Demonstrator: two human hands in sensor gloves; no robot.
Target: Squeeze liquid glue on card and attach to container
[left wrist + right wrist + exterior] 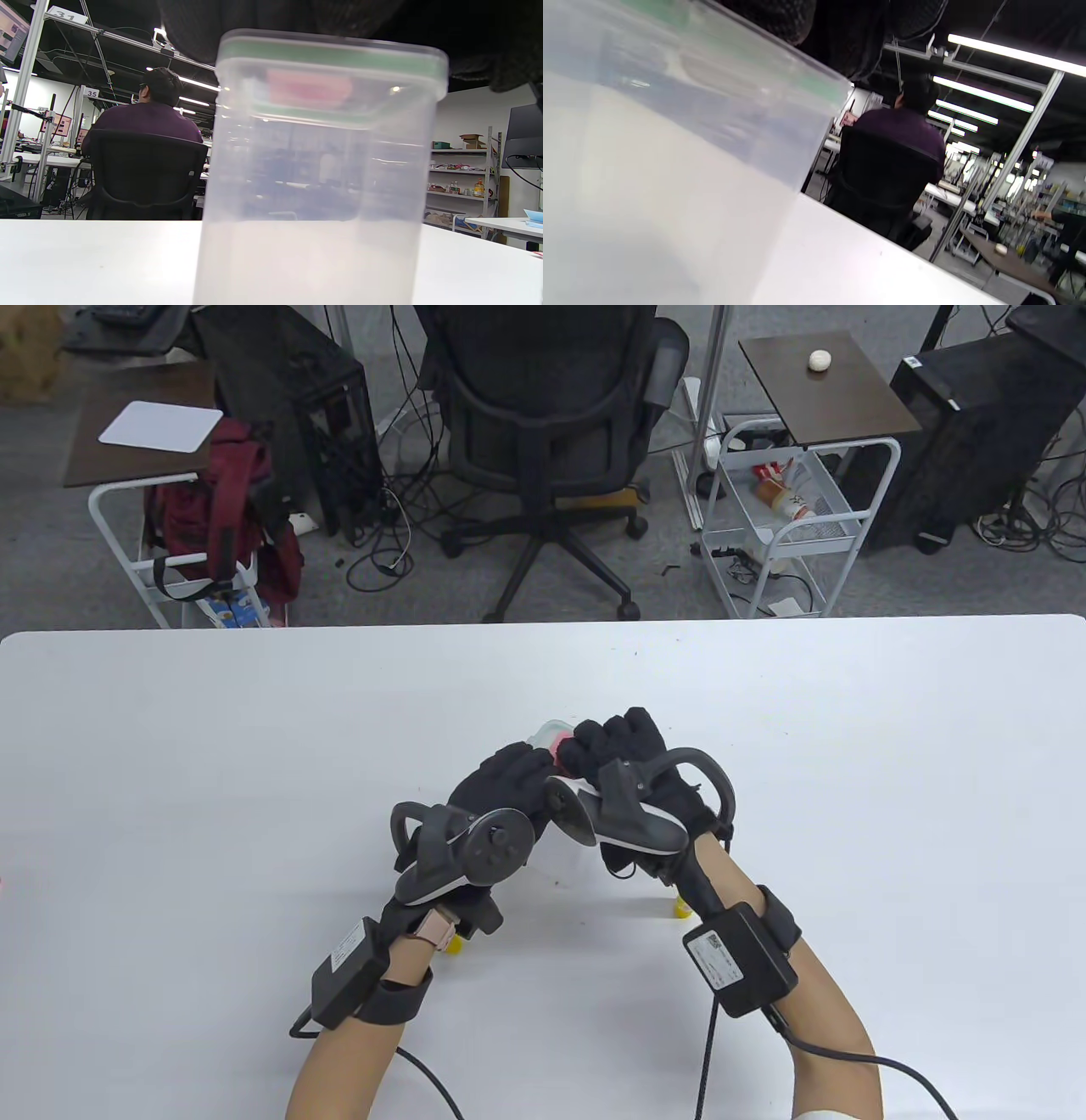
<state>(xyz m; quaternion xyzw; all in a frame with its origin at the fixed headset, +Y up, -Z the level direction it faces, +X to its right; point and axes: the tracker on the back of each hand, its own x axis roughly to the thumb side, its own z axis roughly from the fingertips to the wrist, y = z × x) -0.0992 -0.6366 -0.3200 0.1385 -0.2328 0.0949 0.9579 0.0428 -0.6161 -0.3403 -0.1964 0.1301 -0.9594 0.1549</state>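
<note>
Lab floor behind, white counter (254,780) in front. Both hands sit on top of the clear container (322,169), which stands upright on the counter under the fingers. Pink card (556,746) shows between the two sets of fingers on the green-rimmed lid; through the wall it reads as a pink patch up top. Left hand (501,793) and right hand (624,755) look curled down onto lid and card, but actual grip is hidden, so can't tell.

Risks, my read:
- uneven push, card slides on wet glue
- downward load off-centre, container tips
- glue squeezes out onto gloves, card lifts off with the hand
</note>
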